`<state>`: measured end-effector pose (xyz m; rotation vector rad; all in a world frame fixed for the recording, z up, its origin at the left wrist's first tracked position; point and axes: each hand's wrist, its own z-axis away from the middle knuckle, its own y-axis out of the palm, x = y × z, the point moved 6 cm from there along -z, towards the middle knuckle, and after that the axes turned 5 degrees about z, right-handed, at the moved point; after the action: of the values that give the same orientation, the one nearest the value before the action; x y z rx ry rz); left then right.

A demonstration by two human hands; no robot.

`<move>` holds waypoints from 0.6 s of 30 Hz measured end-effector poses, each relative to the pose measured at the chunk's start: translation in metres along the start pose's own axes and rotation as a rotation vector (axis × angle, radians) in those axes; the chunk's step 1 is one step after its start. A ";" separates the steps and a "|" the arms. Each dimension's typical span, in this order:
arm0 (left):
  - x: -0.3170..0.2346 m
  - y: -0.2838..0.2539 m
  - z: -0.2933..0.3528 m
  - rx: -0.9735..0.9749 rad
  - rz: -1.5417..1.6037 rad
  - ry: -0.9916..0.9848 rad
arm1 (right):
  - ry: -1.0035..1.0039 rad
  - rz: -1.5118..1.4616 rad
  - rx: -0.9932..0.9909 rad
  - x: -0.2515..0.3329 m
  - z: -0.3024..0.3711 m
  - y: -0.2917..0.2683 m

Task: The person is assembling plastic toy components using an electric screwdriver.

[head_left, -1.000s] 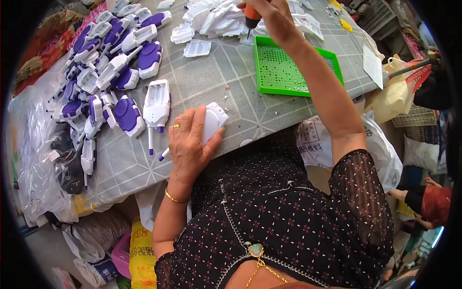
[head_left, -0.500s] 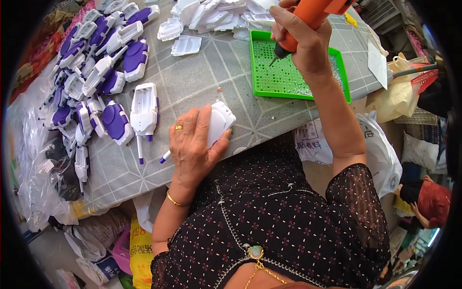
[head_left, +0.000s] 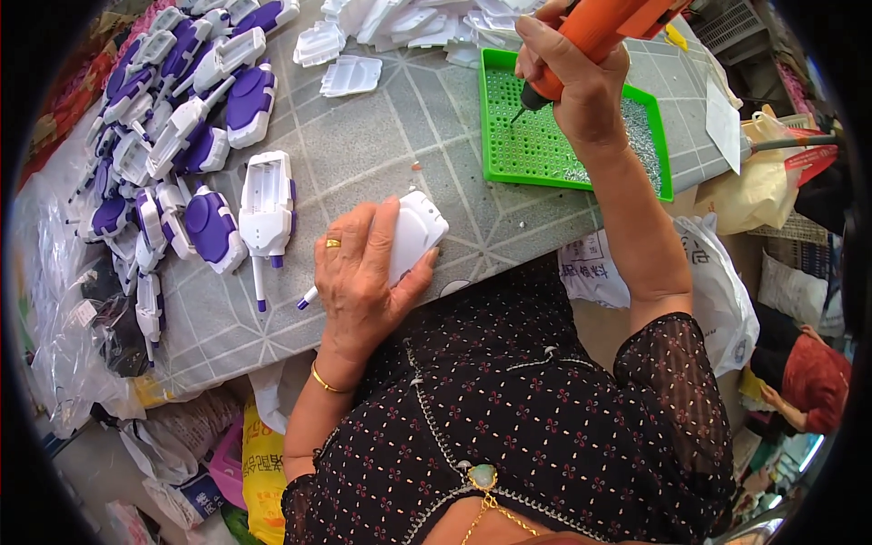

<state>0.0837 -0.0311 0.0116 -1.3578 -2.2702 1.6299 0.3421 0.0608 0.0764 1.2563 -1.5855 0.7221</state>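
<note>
A heap of purple-and-white plastic housings (head_left: 154, 136) crowds the grey tabletop (head_left: 363, 136) toward ten o'clock. Loose white covers (head_left: 350, 75) lie near twelve o'clock. Crumpled clear bags (head_left: 54, 300) hang at nine o'clock, a printed plastic bag (head_left: 718, 300) at three o'clock.
</note>
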 end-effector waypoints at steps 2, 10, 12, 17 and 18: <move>0.000 0.000 0.001 0.002 0.002 0.000 | 0.013 0.016 0.003 0.000 0.000 -0.001; -0.021 -0.027 -0.015 -0.029 -0.179 0.060 | 0.068 -0.262 -0.007 0.031 0.015 0.011; -0.025 -0.036 -0.017 -0.087 -0.089 0.048 | 0.094 -0.299 -0.014 0.039 0.024 0.017; -0.026 -0.033 -0.030 -0.158 0.330 -0.071 | -0.079 -0.485 0.420 0.067 0.045 0.053; -0.026 -0.030 -0.030 -0.161 0.320 -0.077 | -0.097 -0.539 0.480 0.071 0.049 0.059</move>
<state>0.0955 -0.0276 0.0593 -1.8079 -2.3725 1.6352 0.2696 0.0075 0.1301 1.9929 -1.0874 0.7130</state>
